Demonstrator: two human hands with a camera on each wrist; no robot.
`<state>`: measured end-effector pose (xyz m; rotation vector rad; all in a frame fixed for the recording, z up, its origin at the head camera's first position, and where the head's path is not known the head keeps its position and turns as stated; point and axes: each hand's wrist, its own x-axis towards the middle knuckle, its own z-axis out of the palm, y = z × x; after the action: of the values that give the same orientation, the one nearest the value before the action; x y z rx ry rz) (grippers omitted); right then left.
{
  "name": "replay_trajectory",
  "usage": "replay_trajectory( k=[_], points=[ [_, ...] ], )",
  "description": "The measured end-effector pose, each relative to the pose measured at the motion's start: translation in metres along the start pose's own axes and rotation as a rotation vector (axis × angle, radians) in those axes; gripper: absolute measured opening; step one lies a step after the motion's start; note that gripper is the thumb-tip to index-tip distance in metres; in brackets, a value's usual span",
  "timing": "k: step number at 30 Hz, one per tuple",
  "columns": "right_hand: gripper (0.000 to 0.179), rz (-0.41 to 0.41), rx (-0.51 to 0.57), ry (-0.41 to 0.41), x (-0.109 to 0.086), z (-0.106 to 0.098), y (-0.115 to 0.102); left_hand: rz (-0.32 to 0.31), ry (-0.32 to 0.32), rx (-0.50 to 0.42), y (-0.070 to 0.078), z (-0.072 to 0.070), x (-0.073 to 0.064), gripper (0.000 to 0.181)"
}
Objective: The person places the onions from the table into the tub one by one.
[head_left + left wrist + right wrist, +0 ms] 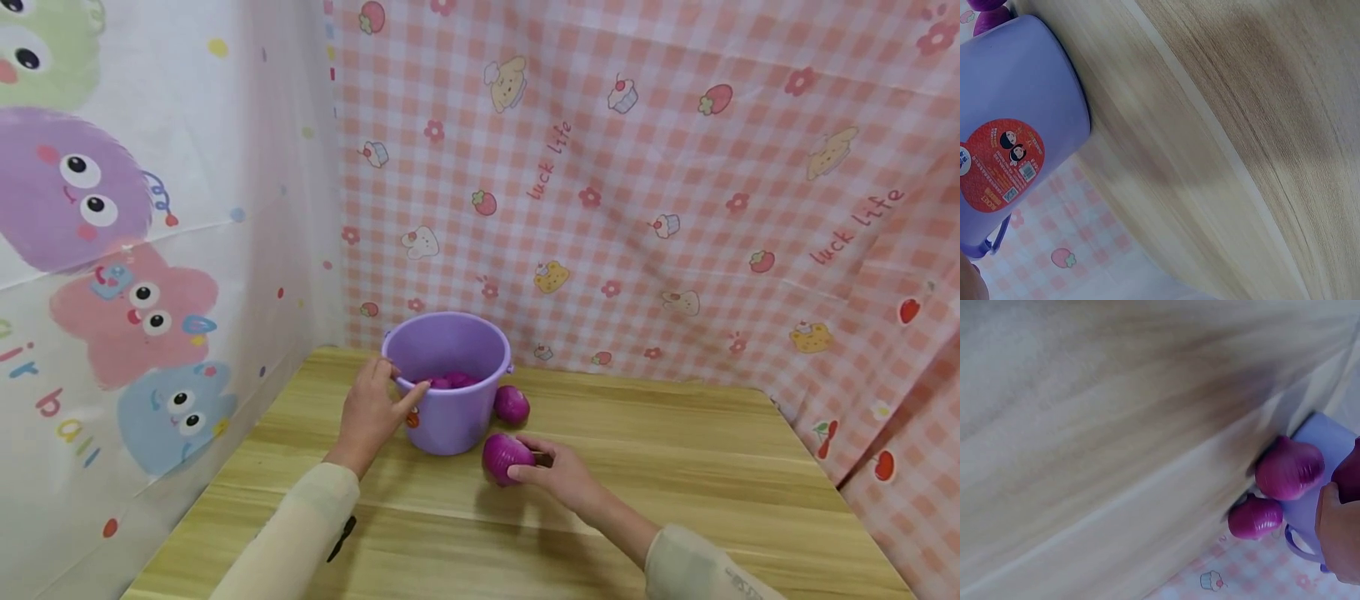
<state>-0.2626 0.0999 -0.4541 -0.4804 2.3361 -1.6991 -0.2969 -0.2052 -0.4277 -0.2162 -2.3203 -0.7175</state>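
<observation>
A light purple bucket [450,425] stands upright on the wooden table, with several purple onions [453,381] inside. My left hand [372,408] holds its rim at the near left side; in the left wrist view only a bit of a finger [971,284] shows near the handle. To the right of the bucket, my right hand [558,475] grips a purple onion [504,460] between thumb and fingers. Another onion [512,405] sits beside the bucket. In the right wrist view, two onions [1289,469] appear by the bucket, and part of a darker one [1347,475] is at my fingers.
The wooden table [660,475] extends to the right and toward me. A pink checked cloth [637,208] hangs behind it, and a white cartoon-printed cloth [262,208] hangs at the left. A red sticker [1007,165] is on the bucket's side.
</observation>
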Motion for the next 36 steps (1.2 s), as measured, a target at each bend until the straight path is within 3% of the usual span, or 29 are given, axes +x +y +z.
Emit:
replay_trajectory(
  k=[16, 36],
  points=[
    [0.057, 0.0, 0.009, 0.14, 0.011, -0.015, -0.021, 0.008, 0.008, -0.001, 0.0, 0.001, 0.0, 0.044],
    [0.065, 0.0, 0.045, 0.205, 0.022, -0.042, -0.044, 0.016, 0.01, 0.005, 0.0, 0.001, 0.0, 0.044]
  ],
)
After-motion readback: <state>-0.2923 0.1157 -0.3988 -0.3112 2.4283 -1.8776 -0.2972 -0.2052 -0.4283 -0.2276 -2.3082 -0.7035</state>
